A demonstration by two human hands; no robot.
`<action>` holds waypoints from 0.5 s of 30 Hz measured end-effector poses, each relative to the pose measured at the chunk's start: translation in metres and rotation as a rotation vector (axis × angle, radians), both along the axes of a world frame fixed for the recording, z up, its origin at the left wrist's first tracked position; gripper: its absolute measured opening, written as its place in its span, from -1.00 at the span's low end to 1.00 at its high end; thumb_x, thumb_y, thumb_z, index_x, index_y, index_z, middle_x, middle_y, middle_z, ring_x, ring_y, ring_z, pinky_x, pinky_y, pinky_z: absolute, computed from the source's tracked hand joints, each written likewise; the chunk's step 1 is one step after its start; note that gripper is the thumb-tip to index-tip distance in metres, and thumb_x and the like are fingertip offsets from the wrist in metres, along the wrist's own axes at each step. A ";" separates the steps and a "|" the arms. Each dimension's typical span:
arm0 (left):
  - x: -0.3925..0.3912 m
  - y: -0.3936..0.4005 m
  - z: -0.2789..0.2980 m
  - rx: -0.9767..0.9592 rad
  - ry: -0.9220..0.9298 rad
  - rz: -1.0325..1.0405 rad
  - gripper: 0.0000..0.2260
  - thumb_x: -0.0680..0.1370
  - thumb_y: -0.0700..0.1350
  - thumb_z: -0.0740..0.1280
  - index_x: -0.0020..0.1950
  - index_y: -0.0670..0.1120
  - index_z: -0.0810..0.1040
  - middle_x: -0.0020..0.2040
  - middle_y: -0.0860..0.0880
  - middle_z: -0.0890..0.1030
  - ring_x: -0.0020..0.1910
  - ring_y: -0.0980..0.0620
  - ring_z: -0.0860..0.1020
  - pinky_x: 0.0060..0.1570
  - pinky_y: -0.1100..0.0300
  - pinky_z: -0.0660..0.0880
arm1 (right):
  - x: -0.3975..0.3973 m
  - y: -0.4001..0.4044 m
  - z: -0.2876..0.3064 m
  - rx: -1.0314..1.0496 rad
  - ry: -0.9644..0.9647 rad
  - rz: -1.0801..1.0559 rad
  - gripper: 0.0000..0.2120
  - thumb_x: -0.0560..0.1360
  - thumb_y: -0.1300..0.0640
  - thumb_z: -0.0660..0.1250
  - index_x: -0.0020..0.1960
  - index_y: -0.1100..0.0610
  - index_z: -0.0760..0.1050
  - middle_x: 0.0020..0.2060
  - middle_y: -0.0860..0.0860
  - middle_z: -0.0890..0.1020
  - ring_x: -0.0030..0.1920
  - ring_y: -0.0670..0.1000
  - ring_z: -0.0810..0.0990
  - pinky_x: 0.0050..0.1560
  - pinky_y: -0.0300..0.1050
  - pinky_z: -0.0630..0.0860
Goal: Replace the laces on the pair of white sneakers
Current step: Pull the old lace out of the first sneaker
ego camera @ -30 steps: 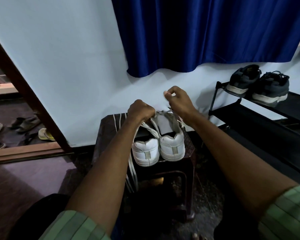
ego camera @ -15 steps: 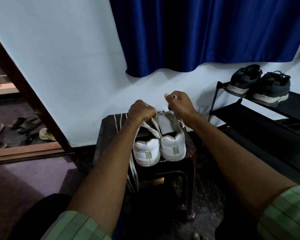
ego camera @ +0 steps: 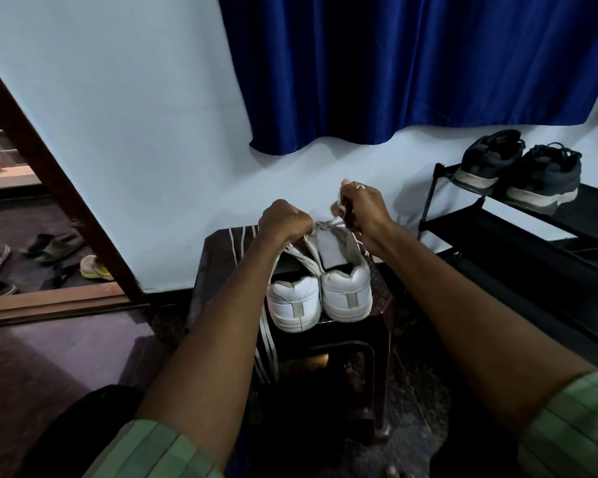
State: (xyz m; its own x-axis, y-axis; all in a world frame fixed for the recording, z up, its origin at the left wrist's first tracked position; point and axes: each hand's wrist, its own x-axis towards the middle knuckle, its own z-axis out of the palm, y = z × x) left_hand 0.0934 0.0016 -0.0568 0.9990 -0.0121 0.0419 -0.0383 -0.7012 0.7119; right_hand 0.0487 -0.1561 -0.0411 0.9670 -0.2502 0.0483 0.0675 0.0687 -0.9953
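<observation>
Sneakers: the pair of white sneakers (ego camera: 320, 298) stood side by side on a dark stool (ego camera: 380, 305) at the centre of the frame, heels toward the camera, touching each other.
Right sneaker: its grey tongue (ego camera: 329, 250) stood up, open to view.
Left hand: the left hand (ego camera: 283, 220) was clenched at the upper part of the sneakers, its grip curled round a white lace (ego camera: 308, 262) that ran down across the left sneaker's opening.
Right hand: the right hand (ego camera: 361, 210), just right of the left and a little higher in the frame, pinched a lace end; its grip was curled tight around it.
Spare laces: loose pale laces (ego camera: 266, 343) hung over the stool's near left edge, and more lay on its far left top.
Surroundings: a blue curtain (ego camera: 411, 63) hung at the upper right; dark shoes (ego camera: 518, 170) sat on a black rack (ego camera: 497, 236) at the right; sandals (ego camera: 94, 267) lay at the left, beyond a wooden doorframe.
Sleeves: green striped sleeves (ego camera: 152, 450) showed at the bottom corners.
</observation>
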 end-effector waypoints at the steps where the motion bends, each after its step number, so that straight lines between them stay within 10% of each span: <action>1: 0.000 0.000 0.000 0.001 0.004 0.005 -0.84 0.36 -0.17 0.44 -0.38 -0.10 0.49 -0.46 -0.01 0.47 -0.38 -0.07 0.50 -0.28 0.21 0.44 | 0.000 -0.002 -0.001 -0.077 -0.005 -0.010 -0.68 0.65 0.06 0.30 -0.25 0.10 0.37 -0.38 0.08 0.52 -0.47 -0.03 0.37 -0.50 -0.24 0.25; 8: -0.006 0.000 0.003 0.017 0.004 -0.002 -0.73 0.37 -0.19 0.40 -0.47 -0.10 0.37 -0.50 0.01 0.38 -0.42 -0.07 0.43 -0.32 0.21 0.38 | 0.007 -0.005 -0.018 -1.288 0.011 -0.002 -0.76 0.39 -0.15 0.52 0.01 -0.09 0.71 -0.03 0.03 0.73 0.01 0.13 0.67 -0.10 -0.11 0.47; 15: -0.013 0.001 0.009 0.019 0.019 -0.005 -0.73 0.35 -0.18 0.40 -0.45 -0.09 0.34 -0.52 0.03 0.34 -0.44 -0.06 0.37 -0.32 0.22 0.34 | 0.009 -0.007 -0.008 -0.207 -0.142 -0.055 -0.63 0.71 0.00 0.22 -0.25 0.07 0.46 -0.35 0.03 0.43 -0.43 -0.07 0.35 -0.37 -0.16 0.30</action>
